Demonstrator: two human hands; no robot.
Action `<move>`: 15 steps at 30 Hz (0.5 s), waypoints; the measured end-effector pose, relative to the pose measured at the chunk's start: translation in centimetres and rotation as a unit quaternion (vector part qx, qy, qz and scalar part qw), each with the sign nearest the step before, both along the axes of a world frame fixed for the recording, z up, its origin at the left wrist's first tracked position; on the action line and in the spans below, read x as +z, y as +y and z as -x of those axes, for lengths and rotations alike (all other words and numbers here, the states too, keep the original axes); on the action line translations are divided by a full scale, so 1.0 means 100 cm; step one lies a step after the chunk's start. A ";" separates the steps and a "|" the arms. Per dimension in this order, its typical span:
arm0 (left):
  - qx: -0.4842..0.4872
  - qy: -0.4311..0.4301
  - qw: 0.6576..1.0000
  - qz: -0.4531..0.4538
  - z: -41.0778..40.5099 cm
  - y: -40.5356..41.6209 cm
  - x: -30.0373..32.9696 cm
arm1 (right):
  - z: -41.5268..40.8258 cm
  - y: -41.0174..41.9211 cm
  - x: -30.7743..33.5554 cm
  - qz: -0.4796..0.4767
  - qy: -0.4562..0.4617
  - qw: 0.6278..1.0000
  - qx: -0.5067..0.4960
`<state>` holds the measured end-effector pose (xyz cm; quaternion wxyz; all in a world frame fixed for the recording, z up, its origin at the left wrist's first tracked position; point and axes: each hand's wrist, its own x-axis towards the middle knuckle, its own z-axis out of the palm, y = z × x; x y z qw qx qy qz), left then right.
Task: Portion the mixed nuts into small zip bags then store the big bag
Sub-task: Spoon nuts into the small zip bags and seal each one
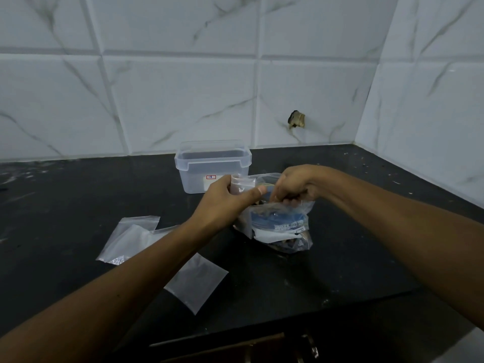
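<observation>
The big clear bag of mixed nuts [280, 226], with a blue and white label, stands on the black counter [78, 195]. My left hand [225, 203] holds a small zip bag [242, 186] upright just above the big bag's left side. My right hand [294, 186] is closed at the big bag's open top, fingers pinched at the rim; what is in the fingers is hidden. Empty small zip bags lie flat: two overlapping ones [131, 238] to the left and one [199, 281] nearer me.
A clear plastic box with a lid [212, 163] stands behind the bags near the tiled wall. The counter's front edge [314, 307] runs below my arms, with a drawer front under it. The wall corner closes the right side.
</observation>
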<state>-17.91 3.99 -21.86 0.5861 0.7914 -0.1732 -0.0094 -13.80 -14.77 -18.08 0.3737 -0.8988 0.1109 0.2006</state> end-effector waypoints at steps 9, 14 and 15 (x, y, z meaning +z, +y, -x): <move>0.010 -0.025 1.000 -0.011 0.002 0.015 0.014 | 0.004 -0.021 0.014 -0.061 -0.040 0.997 -0.012; 0.020 -0.051 0.998 -0.020 -0.005 0.022 0.024 | 0.012 -0.038 0.027 -0.115 -0.038 0.993 -0.007; 0.018 -0.055 0.998 -0.024 -0.006 0.022 0.025 | 0.013 -0.041 0.031 -0.121 -0.040 0.992 -0.007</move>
